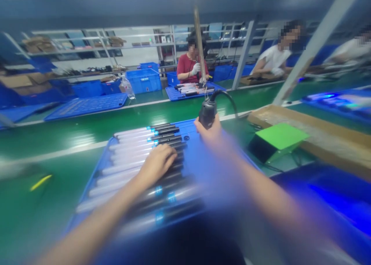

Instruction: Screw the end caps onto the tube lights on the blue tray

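The right hand point(209, 131) is curled shut around a corded black electric screwdriver point(207, 112) (it seems to hang from an overhead line), while the left hand point(158, 164), half-curled and blurred, lies on the rows of black-and-white tubes point(130, 151) in a blue tray point(185, 126) — whether it grips one, I cannot tell.

My left hand point(158, 164) is resting on a row of black-and-white tubes point(139, 160) lying side by side in a blue tray point(189, 135), and my right hand point(208, 130) is gripping a black corded electric screwdriver point(208, 112) just past them.
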Motion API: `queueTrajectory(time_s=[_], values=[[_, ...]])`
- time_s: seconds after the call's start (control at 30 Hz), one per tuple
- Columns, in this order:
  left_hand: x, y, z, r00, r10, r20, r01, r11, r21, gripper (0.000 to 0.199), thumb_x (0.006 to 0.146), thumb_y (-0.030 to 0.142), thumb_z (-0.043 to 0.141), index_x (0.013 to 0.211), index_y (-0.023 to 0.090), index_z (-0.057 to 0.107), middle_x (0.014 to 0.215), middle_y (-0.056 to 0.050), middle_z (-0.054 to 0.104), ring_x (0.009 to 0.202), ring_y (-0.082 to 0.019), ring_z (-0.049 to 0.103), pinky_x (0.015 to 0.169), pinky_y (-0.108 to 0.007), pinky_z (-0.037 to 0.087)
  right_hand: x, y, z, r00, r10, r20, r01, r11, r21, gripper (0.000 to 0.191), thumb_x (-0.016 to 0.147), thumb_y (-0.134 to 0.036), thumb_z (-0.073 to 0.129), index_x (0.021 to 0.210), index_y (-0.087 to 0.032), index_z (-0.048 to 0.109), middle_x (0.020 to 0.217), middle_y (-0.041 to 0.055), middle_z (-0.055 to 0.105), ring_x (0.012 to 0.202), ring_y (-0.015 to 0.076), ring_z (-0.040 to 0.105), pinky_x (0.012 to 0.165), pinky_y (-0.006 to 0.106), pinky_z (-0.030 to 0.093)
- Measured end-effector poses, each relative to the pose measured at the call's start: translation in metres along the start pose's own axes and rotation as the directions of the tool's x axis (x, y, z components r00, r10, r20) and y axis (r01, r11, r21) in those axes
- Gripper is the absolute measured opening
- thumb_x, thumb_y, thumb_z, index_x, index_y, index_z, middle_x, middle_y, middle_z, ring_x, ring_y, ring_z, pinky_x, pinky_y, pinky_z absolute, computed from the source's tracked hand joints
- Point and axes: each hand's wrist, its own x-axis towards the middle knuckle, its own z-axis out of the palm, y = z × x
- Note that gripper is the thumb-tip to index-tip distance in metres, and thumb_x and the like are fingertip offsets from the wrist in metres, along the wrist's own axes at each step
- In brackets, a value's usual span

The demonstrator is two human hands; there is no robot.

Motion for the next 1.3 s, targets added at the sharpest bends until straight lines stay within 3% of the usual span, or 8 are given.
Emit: queueTrajectory(time_s=[0.17,0.33,0.43,0.63,0.77,0.97,1.1,1.3], values=[[0.01,0.016,0.001,0.991,0.067,0.116,-0.063,0.997,-0.038,0.037,0.112,0.034,0.043,0.118,0.018,0.075,0.117,-0.01,0.077,0.11,-0.023,0.069,0.101,-0.042,0.054,-0.014,-0.027,-0.005,0.996,0.028,0.079,-0.027,1.0,-0.016,0.04,0.084,-0.048,0.08,0.108,-0.025,0.057,0.083,-0.0018,0.072,0.068,0.0171,0.067,0.069,0.034,0.057],[-0.034,-0.024,-0.029,0.998,-0.062,0.016,0.059,0.987,0.151,0.048,0.113,0.044,0.037,0.132,0.016,0.072,0.125,-0.014,0.076,0.115,-0.027,0.07,0.105,-0.048,0.056,-0.022,-0.028,-0.014,0.996,0.002,0.086,-0.003,1.0,0.009,0.035,0.084,-0.045,0.081,0.107,-0.028,0.062,0.087,0.0023,0.074,0.068,0.0207,0.068,0.065,0.037,0.06],[-0.061,-0.043,-0.041,0.995,-0.084,0.062,0.067,0.969,0.238,0.049,0.112,0.046,0.038,0.131,0.017,0.073,0.123,-0.015,0.075,0.112,-0.027,0.07,0.1,-0.046,0.058,-0.025,-0.023,-0.017,0.998,0.018,0.06,-0.019,1.0,0.023,0.035,0.084,-0.044,0.081,0.107,-0.027,0.061,0.091,0.0046,0.075,0.072,0.0222,0.07,0.065,0.038,0.061],[-0.07,-0.041,-0.035,0.986,-0.012,0.167,-0.043,0.944,0.326,0.051,0.112,0.048,0.04,0.139,0.014,0.067,0.122,-0.017,0.071,0.108,-0.028,0.067,0.096,-0.044,0.057,-0.029,-0.022,-0.017,0.997,0.08,0.013,-0.08,0.997,-0.019,0.036,0.079,-0.039,0.086,0.099,-0.022,0.062,0.089,0.0029,0.075,0.075,0.0201,0.073,0.077,0.042,0.062],[-0.064,-0.043,-0.031,0.987,0.029,0.156,-0.079,0.942,0.327,0.053,0.112,0.05,0.038,0.139,0.015,0.066,0.114,-0.015,0.071,0.103,-0.027,0.066,0.093,-0.042,0.057,-0.03,-0.023,-0.014,1.0,-0.004,0.018,0.004,1.0,0.02,0.029,0.081,-0.032,0.083,0.1,-0.023,0.064,0.09,0.0017,0.075,0.077,0.0185,0.073,0.081,0.041,0.062],[-0.065,-0.046,-0.018,0.991,0.117,0.069,-0.13,0.964,0.233,0.048,0.113,0.041,0.038,0.132,0.013,0.072,0.125,-0.016,0.074,0.112,-0.028,0.07,0.098,-0.044,0.06,-0.032,-0.025,-0.011,0.997,-0.034,0.074,0.03,0.998,0.062,0.012,0.088,-0.024,0.079,0.087,-0.022,0.067,0.066,-0.0041,0.065,0.052,0.0111,0.06,0.052,0.025,0.051],[-0.067,-0.045,-0.008,0.984,0.178,-0.019,-0.169,0.961,0.218,0.045,0.112,0.032,0.037,0.129,0.014,0.075,0.124,-0.014,0.076,0.104,-0.026,0.074,0.093,-0.04,0.063,-0.024,-0.036,0.006,0.974,-0.094,0.206,0.051,0.977,0.206,0.01,0.091,-0.022,0.078,0.09,-0.024,0.068,0.073,-0.0049,0.069,0.053,0.0085,0.062,0.051,0.02,0.052],[-0.065,-0.045,-0.005,0.968,0.24,-0.069,-0.217,0.946,0.239,0.035,0.108,0.025,0.048,0.13,0.016,0.074,0.119,-0.013,0.076,0.098,-0.024,0.073,0.085,-0.037,0.064,-0.012,-0.051,0.065,0.942,-0.145,0.303,0.021,0.926,0.377,0.016,0.093,-0.027,0.074,0.097,-0.027,0.059,0.084,-0.0064,0.07,0.055,0.0066,0.061,0.055,0.022,0.054]])
